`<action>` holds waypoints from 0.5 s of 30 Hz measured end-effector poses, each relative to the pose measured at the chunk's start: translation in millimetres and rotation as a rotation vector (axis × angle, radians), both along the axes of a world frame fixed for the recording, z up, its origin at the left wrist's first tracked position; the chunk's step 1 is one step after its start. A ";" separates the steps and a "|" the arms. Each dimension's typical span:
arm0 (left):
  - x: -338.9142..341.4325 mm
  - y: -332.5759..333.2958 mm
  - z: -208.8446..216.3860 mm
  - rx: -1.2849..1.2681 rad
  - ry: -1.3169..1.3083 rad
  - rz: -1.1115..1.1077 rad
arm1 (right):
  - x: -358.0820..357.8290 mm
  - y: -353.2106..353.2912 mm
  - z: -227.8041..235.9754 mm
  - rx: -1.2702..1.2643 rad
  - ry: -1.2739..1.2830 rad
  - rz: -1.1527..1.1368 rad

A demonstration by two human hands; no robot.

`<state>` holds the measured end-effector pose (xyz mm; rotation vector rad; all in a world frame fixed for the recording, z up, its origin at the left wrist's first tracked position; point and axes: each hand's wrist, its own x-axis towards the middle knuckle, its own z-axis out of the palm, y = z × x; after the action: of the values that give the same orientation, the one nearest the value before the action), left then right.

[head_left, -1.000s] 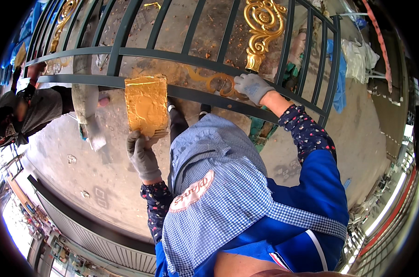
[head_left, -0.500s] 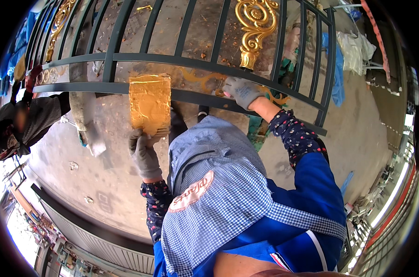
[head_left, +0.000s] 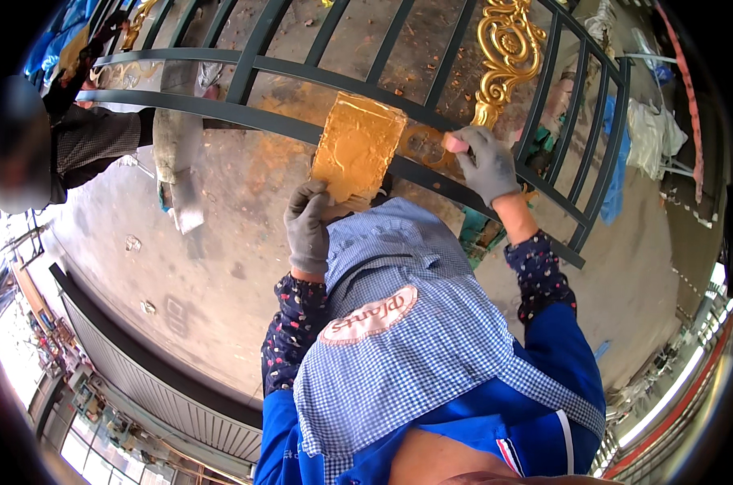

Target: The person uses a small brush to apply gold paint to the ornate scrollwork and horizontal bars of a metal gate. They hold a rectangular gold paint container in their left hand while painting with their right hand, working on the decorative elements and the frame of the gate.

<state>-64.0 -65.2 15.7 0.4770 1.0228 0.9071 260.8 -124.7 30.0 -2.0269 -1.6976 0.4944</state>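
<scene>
My left hand (head_left: 307, 226), in a grey glove, grips the lower edge of a flat rectangular tray (head_left: 360, 145) coated with gold paint. The tray is held over the lower rail of a dark grey metal railing (head_left: 221, 111). In the grey-gloved fingers of my right hand (head_left: 492, 168) is a small pink sponge (head_left: 455, 143), raised near the railing's two lower rails. Between those rails, beside the tray, sits a gold scroll ornament (head_left: 421, 145), partly hidden. A tall bright gold ornament (head_left: 508, 56) stands among the bars just beyond my right hand.
At the left, a person in dark clothes (head_left: 96, 145) reaches toward the same railing. A worn pale post (head_left: 175, 137) lies under the rails. White plastic sheeting (head_left: 653, 129) and blue sheeting (head_left: 615, 182) are at the right. The concrete floor (head_left: 213, 299) has stains and scraps.
My right hand has lifted off the lower rails and moved right, so the sponge now shows. The tray, in my left hand, is further right and more tilted; the whole view has also shifted.
</scene>
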 end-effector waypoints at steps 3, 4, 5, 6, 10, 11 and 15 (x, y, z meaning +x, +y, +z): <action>5.8 -1.5 -13.8 0.020 0.018 -0.028 | -48.3 16.5 65.4 0.131 0.283 -0.083; 7.6 -2.3 -19.3 0.038 0.023 -0.037 | -60.6 21.0 73.0 0.166 0.341 -0.076; 11.9 -1.5 -15.6 0.023 0.019 -0.063 | -68.0 24.4 70.3 0.232 0.285 -0.016; 15.6 -1.6 -9.6 0.012 0.021 -0.087 | -76.4 26.0 68.4 0.228 0.281 -0.018; 20.9 -6.8 -19.6 0.053 0.078 -0.113 | -89.1 32.6 58.1 0.168 0.110 -0.009; 21.6 -7.6 -20.7 0.047 0.077 -0.124 | -91.3 32.8 56.4 0.152 0.062 -0.015; 20.3 -10.8 -23.0 0.040 0.076 -0.158 | -99.0 20.5 52.4 -0.004 0.052 0.064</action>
<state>-43.6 -75.9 -7.3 0.6204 1.0223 0.7746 161.8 -104.2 82.3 -1.9501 -1.7357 0.5675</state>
